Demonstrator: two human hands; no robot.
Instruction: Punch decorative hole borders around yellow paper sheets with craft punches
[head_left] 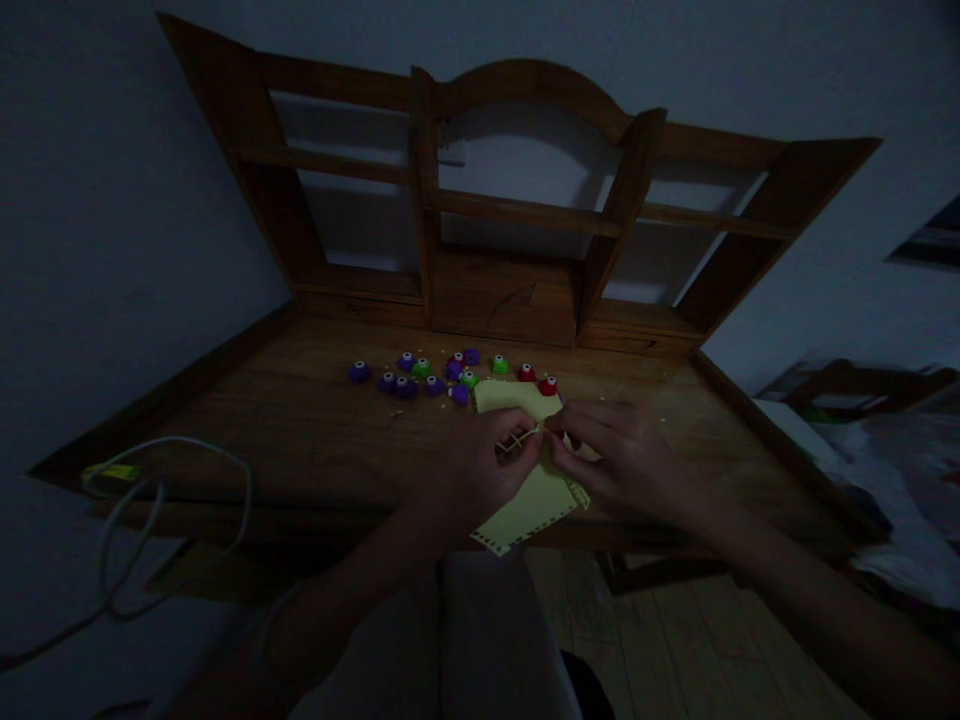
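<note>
My left hand [486,458] and my right hand [616,452] meet over the front of a wooden desk [300,430], both pinched on a pale yellow sheet of paper [525,505]. The sheet has small punched holes along its lower edge and hangs past the desk's front edge. A thin yellow strip runs between my fingertips. Just behind the sheet lie several small craft punches: purple ones [405,383], green ones [499,364] and red ones [547,385]. Tiny paper bits are scattered around them.
A wooden hutch with shelves [525,210] stands at the back of the desk against a white wall. A white cable [150,490] loops over the desk's left front corner. A chair and cloth-covered surface [885,440] are at the right. Wooden floor shows below.
</note>
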